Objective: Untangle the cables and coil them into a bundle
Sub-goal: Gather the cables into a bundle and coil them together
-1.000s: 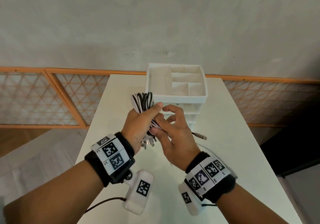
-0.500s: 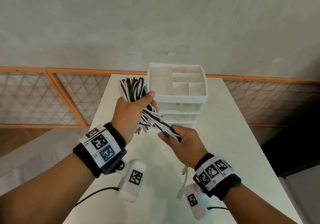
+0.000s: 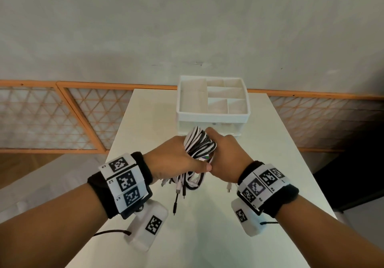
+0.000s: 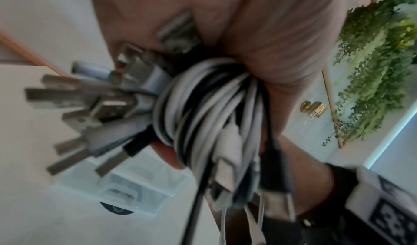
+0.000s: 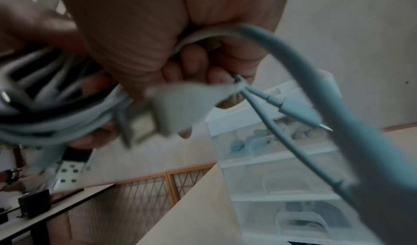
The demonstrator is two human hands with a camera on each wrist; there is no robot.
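A coiled bundle of black and white cables (image 3: 199,146) is held above the white table (image 3: 270,164), between both hands. My left hand (image 3: 176,159) grips the bundle (image 4: 203,106) from the left, its thumb lying across the lower part. My right hand (image 3: 223,155) wraps around it from the right, fingers curled round white cable strands (image 5: 203,34). Several metal USB plugs (image 4: 94,109) fan out below the left fist. Loose plug ends (image 3: 180,191) hang under the hands. A white plug (image 5: 300,111) dangles by the right fingers.
A white drawer organizer (image 3: 212,101) with open top compartments stands on the table just beyond the hands. Its clear drawers (image 5: 282,177) face me. An orange lattice railing (image 3: 62,118) runs behind the table, under a grey wall.
The left hand brought the bundle down and toward the middle. The right hand, which held stretched strands lower right, rose and closed round the bundle; the hands now touch.
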